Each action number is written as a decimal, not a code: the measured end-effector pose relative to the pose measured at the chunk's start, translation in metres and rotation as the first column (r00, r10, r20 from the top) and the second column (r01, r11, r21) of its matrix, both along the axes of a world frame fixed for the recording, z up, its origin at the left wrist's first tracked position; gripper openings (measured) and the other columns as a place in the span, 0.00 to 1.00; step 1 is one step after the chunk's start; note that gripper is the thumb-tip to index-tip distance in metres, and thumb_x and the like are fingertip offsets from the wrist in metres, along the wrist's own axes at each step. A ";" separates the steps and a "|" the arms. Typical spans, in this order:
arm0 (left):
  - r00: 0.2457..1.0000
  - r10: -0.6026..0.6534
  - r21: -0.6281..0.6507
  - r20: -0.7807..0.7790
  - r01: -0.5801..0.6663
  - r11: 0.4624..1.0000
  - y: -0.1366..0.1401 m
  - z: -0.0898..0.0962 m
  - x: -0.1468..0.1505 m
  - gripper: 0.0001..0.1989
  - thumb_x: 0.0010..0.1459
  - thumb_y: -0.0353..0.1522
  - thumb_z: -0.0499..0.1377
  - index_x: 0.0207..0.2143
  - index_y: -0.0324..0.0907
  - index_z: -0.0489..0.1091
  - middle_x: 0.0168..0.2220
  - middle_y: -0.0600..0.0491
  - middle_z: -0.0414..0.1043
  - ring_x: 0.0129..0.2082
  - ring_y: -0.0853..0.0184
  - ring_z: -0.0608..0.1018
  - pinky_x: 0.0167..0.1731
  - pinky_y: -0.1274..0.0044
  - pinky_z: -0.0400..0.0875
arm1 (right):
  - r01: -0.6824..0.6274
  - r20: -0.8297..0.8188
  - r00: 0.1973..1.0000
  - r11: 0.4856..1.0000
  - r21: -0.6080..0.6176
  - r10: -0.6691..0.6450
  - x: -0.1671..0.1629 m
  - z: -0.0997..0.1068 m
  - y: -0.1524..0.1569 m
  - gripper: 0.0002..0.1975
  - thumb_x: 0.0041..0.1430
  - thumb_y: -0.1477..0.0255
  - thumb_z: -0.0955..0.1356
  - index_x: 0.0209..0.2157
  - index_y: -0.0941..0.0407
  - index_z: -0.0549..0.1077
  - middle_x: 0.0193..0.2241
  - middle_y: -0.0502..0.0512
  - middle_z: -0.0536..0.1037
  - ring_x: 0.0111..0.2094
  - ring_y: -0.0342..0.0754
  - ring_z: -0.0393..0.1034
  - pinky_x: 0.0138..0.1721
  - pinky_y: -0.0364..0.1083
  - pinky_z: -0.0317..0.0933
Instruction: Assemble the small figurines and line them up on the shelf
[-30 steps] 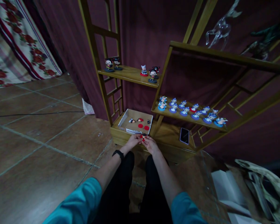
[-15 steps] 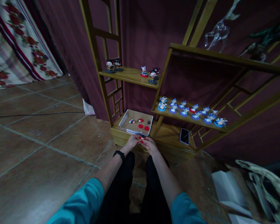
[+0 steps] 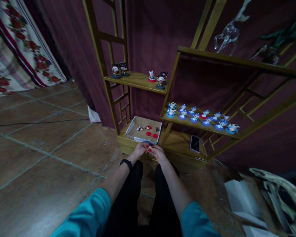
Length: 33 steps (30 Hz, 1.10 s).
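Observation:
Between my two hands is a small figurine [image 3: 150, 147] with a dark head and red on its body and below. My left hand [image 3: 141, 150] closes on its left side, and my right hand [image 3: 158, 152] pinches it from the right. Fingers cover part of the figurine. Just beyond them sits a shallow cardboard box [image 3: 131, 129] on the bottom shelf. Inside lie a figurine with red on it [image 3: 148, 127], a black-and-white figurine [image 3: 139, 128], a small dark piece [image 3: 157, 129], and two round red bases, one nearer the middle [image 3: 148, 133] and one to the right [image 3: 155, 135].
A wooden shelf unit [image 3: 135, 80] holds dark-haired figurines [image 3: 160, 81] on the upper left shelf and several blue-and-white figurines [image 3: 194, 118] on the right one. A phone [image 3: 195, 144] lies on the bottom board. Higher up stands a clear horse-like ornament [image 3: 228, 38]. White boxes [image 3: 241, 199] are on the floor at right.
The camera view has shifted very slightly. Both hands stay in nearly the same place with the figurine between them.

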<state>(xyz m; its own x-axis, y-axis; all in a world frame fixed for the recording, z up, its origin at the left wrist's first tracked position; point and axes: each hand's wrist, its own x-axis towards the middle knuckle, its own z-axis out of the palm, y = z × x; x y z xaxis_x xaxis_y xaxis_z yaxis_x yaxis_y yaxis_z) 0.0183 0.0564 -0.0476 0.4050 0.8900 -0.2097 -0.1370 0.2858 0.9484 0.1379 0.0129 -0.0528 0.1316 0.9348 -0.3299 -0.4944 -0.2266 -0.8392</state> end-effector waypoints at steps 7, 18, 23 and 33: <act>0.998 0.043 -0.091 0.039 -0.039 0.995 -0.005 0.007 -0.002 0.11 0.39 0.28 0.65 0.28 0.34 0.70 0.22 0.52 0.72 0.19 0.75 0.72 0.21 0.83 0.66 | 0.012 -0.059 0.998 0.998 0.056 -0.008 0.002 0.002 0.000 0.08 0.40 0.77 0.70 0.28 0.58 0.72 0.25 0.50 0.77 0.26 0.41 0.71 0.32 0.42 0.65; 0.993 0.110 -0.058 0.040 -0.107 0.993 -0.006 0.006 0.000 0.09 0.38 0.25 0.65 0.24 0.34 0.67 0.18 0.55 0.69 0.16 0.75 0.70 0.18 0.83 0.64 | -0.022 -0.029 0.999 0.995 0.096 0.025 0.003 -0.005 0.002 0.11 0.37 0.76 0.72 0.29 0.58 0.72 0.26 0.49 0.77 0.26 0.41 0.70 0.32 0.42 0.65; 0.996 0.080 -0.055 0.028 -0.079 0.995 -0.006 0.006 -0.001 0.08 0.39 0.24 0.64 0.24 0.34 0.67 0.18 0.54 0.70 0.16 0.75 0.70 0.18 0.83 0.65 | -0.027 -0.019 0.999 0.995 0.091 0.028 0.004 -0.007 0.003 0.10 0.37 0.76 0.72 0.28 0.58 0.72 0.25 0.50 0.76 0.25 0.42 0.71 0.30 0.42 0.66; 0.996 0.067 -0.177 0.059 -0.056 0.983 -0.006 0.010 -0.001 0.09 0.43 0.25 0.63 0.31 0.35 0.69 0.23 0.52 0.72 0.18 0.75 0.72 0.20 0.83 0.68 | 0.060 -0.048 0.997 0.995 0.084 -0.056 0.003 -0.009 0.005 0.13 0.37 0.75 0.71 0.31 0.56 0.72 0.29 0.50 0.77 0.28 0.42 0.71 0.31 0.42 0.66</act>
<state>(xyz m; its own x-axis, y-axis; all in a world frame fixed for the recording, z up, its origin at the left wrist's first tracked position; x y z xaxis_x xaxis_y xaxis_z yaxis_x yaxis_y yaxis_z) 0.0168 0.0504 -0.0381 0.3681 0.8653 -0.3401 -0.2185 0.4361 0.8730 0.1406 0.0180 -0.0617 0.1727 0.9510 -0.2564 -0.5424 -0.1254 -0.8307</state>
